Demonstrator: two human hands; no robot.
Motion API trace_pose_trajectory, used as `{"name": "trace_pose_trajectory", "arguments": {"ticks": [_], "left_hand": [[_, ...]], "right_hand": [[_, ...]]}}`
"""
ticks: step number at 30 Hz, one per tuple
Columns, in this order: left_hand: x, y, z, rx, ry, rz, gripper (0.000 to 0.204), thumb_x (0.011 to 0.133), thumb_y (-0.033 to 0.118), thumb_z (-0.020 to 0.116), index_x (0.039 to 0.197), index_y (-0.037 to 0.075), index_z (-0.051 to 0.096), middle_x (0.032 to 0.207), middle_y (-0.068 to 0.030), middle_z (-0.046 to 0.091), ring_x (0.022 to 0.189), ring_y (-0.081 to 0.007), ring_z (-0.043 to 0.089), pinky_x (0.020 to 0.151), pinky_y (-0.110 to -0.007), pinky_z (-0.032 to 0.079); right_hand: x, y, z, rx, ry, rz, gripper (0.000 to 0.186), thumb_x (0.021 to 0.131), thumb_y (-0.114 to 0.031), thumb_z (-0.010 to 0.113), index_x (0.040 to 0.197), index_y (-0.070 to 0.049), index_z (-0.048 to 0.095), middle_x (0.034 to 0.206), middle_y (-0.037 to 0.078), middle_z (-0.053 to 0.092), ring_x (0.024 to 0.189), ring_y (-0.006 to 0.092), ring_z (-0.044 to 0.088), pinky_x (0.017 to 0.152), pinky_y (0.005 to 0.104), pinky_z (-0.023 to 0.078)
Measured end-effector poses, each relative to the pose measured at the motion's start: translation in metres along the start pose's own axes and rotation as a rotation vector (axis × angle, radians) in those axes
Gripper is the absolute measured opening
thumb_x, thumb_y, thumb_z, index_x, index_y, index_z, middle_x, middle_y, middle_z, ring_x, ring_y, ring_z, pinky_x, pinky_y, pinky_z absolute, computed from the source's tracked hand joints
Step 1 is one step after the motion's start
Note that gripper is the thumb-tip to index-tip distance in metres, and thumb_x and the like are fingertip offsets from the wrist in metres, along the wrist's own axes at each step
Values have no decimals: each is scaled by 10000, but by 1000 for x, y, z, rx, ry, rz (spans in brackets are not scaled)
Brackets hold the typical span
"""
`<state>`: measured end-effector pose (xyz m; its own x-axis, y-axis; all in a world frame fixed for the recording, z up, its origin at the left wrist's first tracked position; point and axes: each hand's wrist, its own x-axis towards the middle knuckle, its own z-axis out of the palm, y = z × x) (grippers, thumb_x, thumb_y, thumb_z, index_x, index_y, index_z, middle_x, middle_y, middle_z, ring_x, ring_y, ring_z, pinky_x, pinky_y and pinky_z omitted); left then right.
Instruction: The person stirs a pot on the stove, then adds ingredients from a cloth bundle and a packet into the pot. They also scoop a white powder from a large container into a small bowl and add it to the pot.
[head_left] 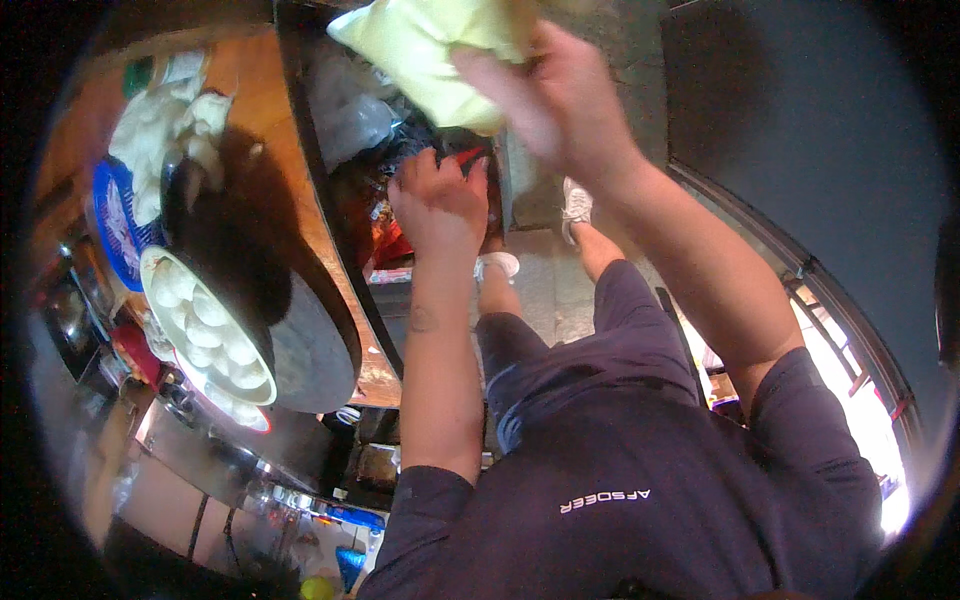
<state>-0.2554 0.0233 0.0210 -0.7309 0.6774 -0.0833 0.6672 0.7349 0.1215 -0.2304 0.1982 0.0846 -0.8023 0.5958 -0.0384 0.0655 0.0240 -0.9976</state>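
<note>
My right hand [572,105] grips a pale yellow, soft-looking sheet or bag [425,55], its thumb pressed on the near side; whether it is cloth or plastic I cannot tell. Part of the yellow piece runs past the top of the view. Lower and to the left, my left hand [438,200] hangs with bent, parted fingers and nothing visible in it. Beneath it is an open compartment [335,190] below the table's edge, holding crumpled clear plastic [355,120] and dark and red packages [392,240].
On the wooden table [255,80] at left stand a white bowl [268,370] of round white pieces, a blue basket [120,235], a white heap [150,140] and a grey round surface [320,350]. A dark panel [800,120] borders the right side.
</note>
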Motion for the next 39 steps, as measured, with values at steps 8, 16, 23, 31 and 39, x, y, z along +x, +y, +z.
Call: {"name": "trace_pose_trajectory", "arguments": {"ticks": [8, 16, 23, 31, 39], "left_hand": [[-24, 0, -5, -30, -35, 19, 320, 863, 319, 668, 956, 13, 689, 1181, -155, 632, 1134, -352, 552, 1017, -505, 399], [-70, 5, 14, -160, 20, 153, 508, 906, 219, 602, 1353, 5, 488, 1375, -197, 493, 1330, -401, 427, 1120, -575, 301], [-131, 5, 15, -323, -341, 43, 493, 904, 271, 630, 1327, 31, 551, 1351, -192, 555, 1231, -389, 528, 1041, -517, 411], [-153, 8, -34, -2067, 128, -1003, 504, 1029, 371, 519, 1416, 60, 438, 1376, -120, 534, 1207, -286, 543, 1063, -482, 430], [-168, 31, -55, -2127, 230, -1048, 447, 1022, 253, 547, 1415, 59, 457, 1346, -107, 567, 1200, -265, 579, 986, -449, 513]], "right_hand": [[25, 56, 74, -632, -93, 30, 517, 884, -462, 653, 1075, 15, 598, 882, 248, 703, 821, 417, 698, 769, 490, 554], [0, 23, 53, -901, -452, -77, 319, 820, -247, 669, 948, 46, 666, 883, 248, 708, 839, 370, 722, 721, 484, 584], [-68, 58, 106, -804, -828, -638, 246, 812, -220, 652, 1022, -93, 670, 1073, 113, 654, 1091, 289, 604, 952, 378, 473], [-112, 42, 10, -856, -574, -832, 328, 765, -197, 607, 1014, 4, 677, 1080, 166, 639, 1073, 305, 603, 997, 389, 463], [-137, -30, -60, -574, -727, -449, 393, 799, -239, 751, 1156, -97, 670, 1292, 140, 606, 1219, 349, 566, 1013, 420, 487]]}}
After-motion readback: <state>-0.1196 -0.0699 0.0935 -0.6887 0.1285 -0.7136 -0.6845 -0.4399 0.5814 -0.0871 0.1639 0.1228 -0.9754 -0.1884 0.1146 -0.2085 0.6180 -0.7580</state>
